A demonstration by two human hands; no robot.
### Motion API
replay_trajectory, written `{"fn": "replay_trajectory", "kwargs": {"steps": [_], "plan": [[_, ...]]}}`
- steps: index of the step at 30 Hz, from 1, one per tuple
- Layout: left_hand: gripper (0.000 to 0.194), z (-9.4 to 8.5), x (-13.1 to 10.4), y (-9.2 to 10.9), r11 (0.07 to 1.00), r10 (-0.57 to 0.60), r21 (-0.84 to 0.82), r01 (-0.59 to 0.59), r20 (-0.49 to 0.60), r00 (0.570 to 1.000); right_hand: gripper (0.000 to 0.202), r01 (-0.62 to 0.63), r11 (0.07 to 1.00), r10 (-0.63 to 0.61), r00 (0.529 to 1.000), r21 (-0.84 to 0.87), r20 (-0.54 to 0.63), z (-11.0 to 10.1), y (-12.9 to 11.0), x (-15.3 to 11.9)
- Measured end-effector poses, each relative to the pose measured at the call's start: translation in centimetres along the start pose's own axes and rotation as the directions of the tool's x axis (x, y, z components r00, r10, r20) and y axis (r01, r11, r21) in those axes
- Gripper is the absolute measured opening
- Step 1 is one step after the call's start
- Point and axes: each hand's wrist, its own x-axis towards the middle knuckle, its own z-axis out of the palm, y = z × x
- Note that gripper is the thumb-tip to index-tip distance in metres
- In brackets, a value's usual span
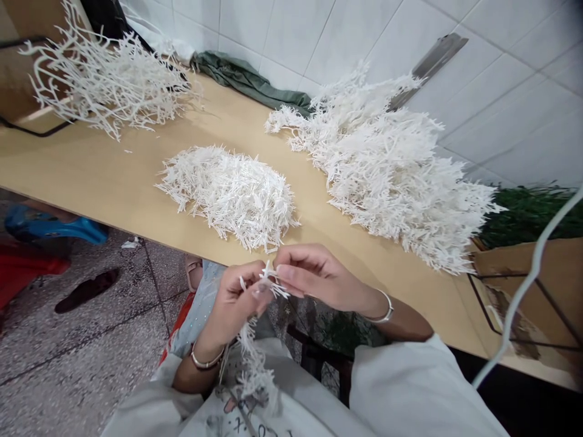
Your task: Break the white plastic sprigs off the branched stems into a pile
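Over the near edge of the table, my left hand (241,300) pinches a white branched plastic strand (250,358), whose lower part hangs down over my lap. Thumb and fingers of my right hand (319,276) are pinched together at the strand's upper sprigs, close to the left fingertips; the exact grip is small. Just beyond both hands lies a heap of small white sprigs (237,194). A larger pile of bushy white branches (387,164) rests at the right, and bare white stems (109,85) are heaped at the far left.
The wooden table (109,170) meets a tiled wall, with a dark green cloth (250,82) along it. A cardboard box (546,285) with greenery and a pale cable (523,291) are at the right. A blue stool (59,226) and a dark slipper (86,291) are on the floor.
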Motion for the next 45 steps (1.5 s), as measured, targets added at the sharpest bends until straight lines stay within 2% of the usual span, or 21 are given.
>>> {"fn": "replay_trajectory", "kwargs": {"steps": [3, 5, 8, 10, 11, 14, 16, 19, 24, 26, 28, 29, 30, 31, 32, 33, 35, 37, 41, 43, 45], "plan": [[0.032, 0.4, 0.0, 0.2, 0.939, 0.215, 0.282, -0.198, -0.030, 0.976, 0.022, 0.011, 0.997, -0.014, 0.999, -0.082, -0.045, 0.2, 0.1, 0.0], [0.030, 0.4, 0.0, 0.4, 0.915, 0.229, 0.349, -0.203, -0.035, 0.973, 0.021, 0.010, 0.997, -0.016, 0.998, -0.074, -0.068, 0.1, 0.1, 0.0], [0.030, -0.1, -0.1, 0.5, 0.971, 0.101, 0.215, -0.105, 0.029, 0.994, 0.023, -0.037, 0.996, 0.042, 0.997, 0.084, -0.059, -0.1, 0.1, -0.1], [0.032, -0.6, -0.1, 0.5, 0.998, -0.024, 0.056, 0.016, 0.149, 0.988, 0.028, -0.106, 0.968, 0.117, 0.992, 0.228, -0.038, -0.2, -0.1, -0.2], [0.035, -0.9, -0.1, 0.5, 0.995, -0.089, -0.014, 0.095, 0.228, 0.970, 0.030, -0.147, 0.945, 0.159, 0.987, 0.293, -0.019, -0.3, -0.2, -0.2], [0.039, -1.6, 0.1, 0.2, 0.939, -0.248, -0.118, 0.324, 0.422, 0.872, 0.035, -0.256, 0.859, 0.255, 0.965, 0.442, 0.062, -0.1, -0.8, -0.5], [0.040, -1.8, 0.2, -0.1, 0.901, -0.313, -0.138, 0.412, 0.452, 0.836, 0.037, -0.305, 0.801, 0.304, 0.949, 0.516, 0.089, 0.1, -1.1, -0.7], [0.043, -1.6, 0.4, -0.4, 0.864, -0.371, -0.152, 0.480, 0.452, 0.811, 0.039, -0.328, 0.749, 0.352, 0.933, 0.575, 0.073, 0.6, -1.4, -1.0], [0.043, -1.2, 0.6, -0.2, 0.827, -0.438, -0.136, 0.545, 0.451, 0.777, 0.042, -0.289, 0.792, 0.334, 0.943, 0.537, 0.016, 1.2, -1.7, -0.9], [0.042, -1.5, 0.2, 0.2, 0.822, -0.430, -0.148, 0.550, 0.473, 0.769, 0.041, -0.182, 0.854, 0.235, 0.971, 0.487, -0.050, 0.2, -2.8, -1.0], [0.044, -2.1, -0.5, 0.7, 0.833, -0.391, -0.167, 0.528, 0.499, 0.773, 0.045, 0.058, 0.906, 0.039, 0.975, 0.420, -0.218, -2.0, -4.6, -1.4], [0.045, -2.5, -0.9, 0.9, 0.849, -0.364, -0.182, 0.495, 0.478, 0.800, 0.048, 0.191, 0.901, -0.053, 0.940, 0.390, -0.337, -3.3, -5.5, -1.7], [0.045, -2.7, -1.1, 1.1, 0.874, -0.334, -0.199, 0.443, 0.415, 0.846, 0.050, 0.406, 0.877, -0.233, 0.827, 0.257, -0.512, -4.6, -6.3, -1.9], [0.044, -2.9, -1.3, 1.2, 0.905, -0.299, -0.209, 0.372, 0.310, 0.903, 0.048, 0.486, 0.862, -0.309, 0.731, 0.146, -0.609, -5.6, -6.8, -2.1], [0.042, -2.9, -1.3, 1.3, 0.934, -0.256, -0.205, 0.292, 0.186, 0.949, 0.044, 0.489, 0.868, -0.327, 0.690, 0.084, -0.645, -6.3, -7.0, -2.1], [0.041, -2.8, -1.1, 1.3, 0.957, -0.215, -0.180, 0.225, 0.076, 0.974, 0.041, 0.458, 0.888, -0.314, 0.680, 0.050, -0.662, -6.6, -6.8, -2.1], [0.037, -2.5, -0.5, 1.2, 0.984, -0.159, -0.089, 0.156, -0.029, 0.987, 0.037, 0.314, 0.949, -0.277, 0.825, -0.007, -0.492, -6.0, -5.7, -1.5], [0.033, -2.1, 0.4, 0.9, 0.990, -0.134, 0.039, 0.135, -0.043, 0.990, 0.033, 0.262, 0.959, -0.285, 0.889, -0.111, -0.360, -4.6, -4.3, -0.8], [0.033, -1.6, 2.3, 0.5, 0.929, -0.027, 0.364, 0.067, -0.114, 0.993, 0.032, 0.236, 0.953, -0.283, 0.919, -0.191, -0.275, -2.8, -3.1, -0.2], [0.038, -1.6, 3.4, 0.5, 0.833, 0.036, 0.549, 0.065, -0.172, 0.984, 0.033, 0.226, 0.954, -0.275, 0.924, -0.199, -0.265, -2.8, -3.2, -0.2], [0.042, -1.4, 4.6, 0.4, 0.680, 0.075, 0.723, 0.120, -0.232, 0.970, 0.033, 0.216, 0.953, -0.269, 0.927, -0.211, -0.263, -3.1, -3.2, -0.1]]}}
